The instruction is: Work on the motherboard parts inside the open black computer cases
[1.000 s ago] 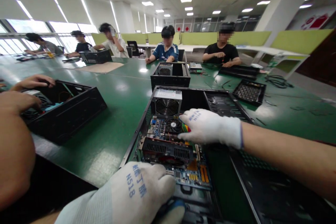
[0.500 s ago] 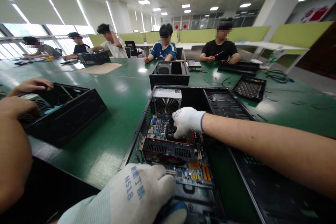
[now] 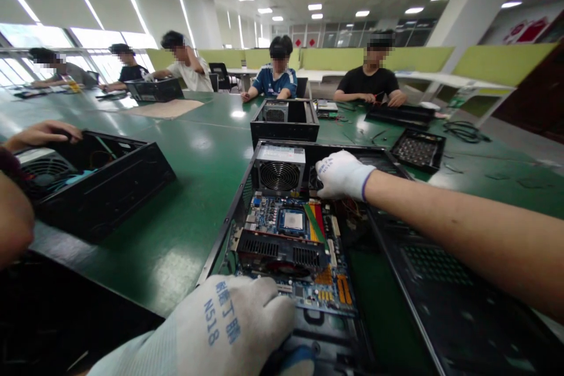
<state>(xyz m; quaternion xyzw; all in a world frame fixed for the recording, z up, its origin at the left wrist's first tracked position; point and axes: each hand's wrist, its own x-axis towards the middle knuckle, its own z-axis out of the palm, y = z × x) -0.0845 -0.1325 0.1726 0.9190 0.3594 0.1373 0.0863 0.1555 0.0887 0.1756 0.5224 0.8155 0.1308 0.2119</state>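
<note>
A black computer case lies open in front of me. Its motherboard carries a bare processor in the socket, with red, yellow and green memory slots to the right. My right hand, in a white glove, is closed around a dark CPU cooler, mostly hidden by the fingers, beside the power supply. A graphics card spans the board. At the near end of the case, my gloved left hand is curled onto the case; its fingertips are partly hidden.
On the left, a co-worker's hand rests on another open case. One more case stands just beyond mine. A black tray-like part and cables lie at right. Several people sit across the green table.
My right hand has moved right and up from the motherboard with the CPU cooler, uncovering the processor. My left hand stays about where it was.
</note>
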